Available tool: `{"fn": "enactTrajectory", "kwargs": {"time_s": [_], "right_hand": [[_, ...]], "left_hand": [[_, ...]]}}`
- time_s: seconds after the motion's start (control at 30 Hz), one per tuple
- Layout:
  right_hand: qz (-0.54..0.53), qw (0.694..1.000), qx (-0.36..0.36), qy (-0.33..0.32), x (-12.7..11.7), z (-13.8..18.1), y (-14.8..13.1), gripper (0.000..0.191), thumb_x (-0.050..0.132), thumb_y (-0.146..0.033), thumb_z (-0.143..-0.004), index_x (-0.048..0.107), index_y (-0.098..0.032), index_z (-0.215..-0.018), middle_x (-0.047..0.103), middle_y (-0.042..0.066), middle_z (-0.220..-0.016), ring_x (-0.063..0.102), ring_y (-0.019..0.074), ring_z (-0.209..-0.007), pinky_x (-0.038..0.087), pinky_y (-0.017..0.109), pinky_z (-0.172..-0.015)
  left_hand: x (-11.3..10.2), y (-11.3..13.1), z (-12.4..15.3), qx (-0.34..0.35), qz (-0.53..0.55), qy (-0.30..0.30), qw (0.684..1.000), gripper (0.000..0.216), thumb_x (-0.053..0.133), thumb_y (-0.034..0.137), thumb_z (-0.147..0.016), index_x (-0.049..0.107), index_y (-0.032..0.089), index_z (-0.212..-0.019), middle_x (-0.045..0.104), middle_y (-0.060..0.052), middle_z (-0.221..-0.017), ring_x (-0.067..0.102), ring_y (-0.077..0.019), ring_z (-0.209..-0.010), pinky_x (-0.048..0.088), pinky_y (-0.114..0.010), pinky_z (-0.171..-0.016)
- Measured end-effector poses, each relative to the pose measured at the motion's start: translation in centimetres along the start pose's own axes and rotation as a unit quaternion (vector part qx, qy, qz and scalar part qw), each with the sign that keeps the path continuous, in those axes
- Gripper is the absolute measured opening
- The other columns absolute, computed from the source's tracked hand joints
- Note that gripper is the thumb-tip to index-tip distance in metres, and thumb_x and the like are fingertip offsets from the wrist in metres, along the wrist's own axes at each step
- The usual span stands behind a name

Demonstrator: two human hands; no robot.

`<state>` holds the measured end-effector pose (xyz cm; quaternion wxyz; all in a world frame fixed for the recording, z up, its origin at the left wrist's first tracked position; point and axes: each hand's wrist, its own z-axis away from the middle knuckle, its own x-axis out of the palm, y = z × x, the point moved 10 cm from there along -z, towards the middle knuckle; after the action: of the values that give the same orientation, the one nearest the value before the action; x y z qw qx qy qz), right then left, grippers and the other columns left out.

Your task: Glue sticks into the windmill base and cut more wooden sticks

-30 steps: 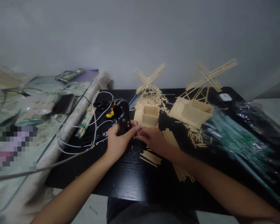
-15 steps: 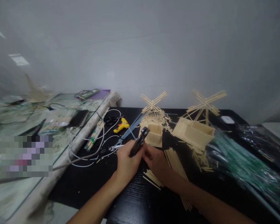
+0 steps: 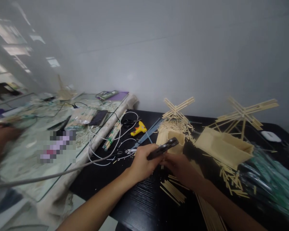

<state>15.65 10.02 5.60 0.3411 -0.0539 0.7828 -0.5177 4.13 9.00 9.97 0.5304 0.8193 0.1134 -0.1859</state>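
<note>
My left hand point(image 3: 145, 162) is closed around a black hand tool point(image 3: 163, 149), its long dark body pointing up and to the right; its working end is hidden. Against it, my right hand point(image 3: 181, 168) has its fingers pinched together. The tip of a thin wooden stick point(image 3: 162, 166) shows just below the meeting fingertips. Short cut sticks point(image 3: 173, 192) lie on the black table under my right hand, and a bundle of long sticks point(image 3: 210, 211) runs beneath my right forearm. Behind my hands stands a small box-shaped stick model point(image 3: 162, 136), partly covered by the tool.
A larger stick model point(image 3: 216, 144) with crossed blades point(image 3: 244, 112) stands to the right, near plastic-wrapped green packets point(image 3: 274, 179). A yellow glue gun point(image 3: 138, 128), scissors point(image 3: 129, 123) and white cables point(image 3: 91, 150) lie left. Another person's hand point(image 3: 3, 138) is over the glass-topped table point(image 3: 26, 179).
The view has swung left, so the table things sit farther right. The black tool has tipped from steep to flatter. Another person's hand has come into view at the left.
</note>
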Motion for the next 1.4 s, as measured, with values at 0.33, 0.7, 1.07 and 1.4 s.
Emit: {"fn": "enactTrajectory", "kwargs": {"time_s": [0.33,0.7,1.07,1.4], "right_hand": [[0.056,0.997,-0.023,0.045,0.0,0.4,-0.1,0.016,0.060,-0.020,-0.097,0.075,-0.017,-0.091,0.078,0.003,-0.083,0.071,0.0174,-0.073,0.047,0.024,-0.068],[0.081,0.994,-0.052,0.049,-0.2,0.5,-1.1,0.018,0.062,-0.021,-0.100,0.077,-0.013,-0.095,0.077,0.004,-0.081,0.069,0.0145,-0.070,0.046,0.022,-0.070],[0.100,0.994,-0.035,0.032,0.0,0.7,-0.4,0.024,0.060,-0.028,-0.102,0.075,-0.015,-0.090,0.072,0.001,-0.075,0.062,0.0125,-0.065,0.044,0.023,-0.069],[0.096,0.993,-0.057,0.048,-0.1,0.6,-0.7,0.025,0.062,-0.023,-0.101,0.072,-0.013,-0.080,0.072,0.002,-0.073,0.062,0.0119,-0.064,0.041,0.022,-0.067]], "left_hand": [[-0.3,-0.7,0.0,-0.036,0.059,-0.002,0.998,0.014,0.075,0.032,-0.087,0.077,0.017,-0.089,0.076,-0.003,-0.087,0.069,-0.0165,-0.080,0.053,-0.027,-0.077],[-0.8,-2.4,1.0,-0.148,0.139,0.071,0.977,0.019,0.083,0.032,-0.075,0.073,0.016,-0.077,0.072,-0.001,-0.077,0.065,-0.0125,-0.071,0.054,-0.024,-0.073],[-0.5,-1.8,0.5,-0.168,0.113,0.046,0.978,0.026,0.084,0.038,-0.074,0.075,0.015,-0.081,0.072,-0.002,-0.077,0.065,-0.0147,-0.070,0.055,-0.027,-0.069],[-1.9,-0.8,0.6,-0.104,-0.026,-0.014,0.994,0.032,0.063,0.046,-0.093,0.073,0.016,-0.091,0.073,-0.002,-0.082,0.066,-0.0157,-0.076,0.053,-0.027,-0.073]]}}
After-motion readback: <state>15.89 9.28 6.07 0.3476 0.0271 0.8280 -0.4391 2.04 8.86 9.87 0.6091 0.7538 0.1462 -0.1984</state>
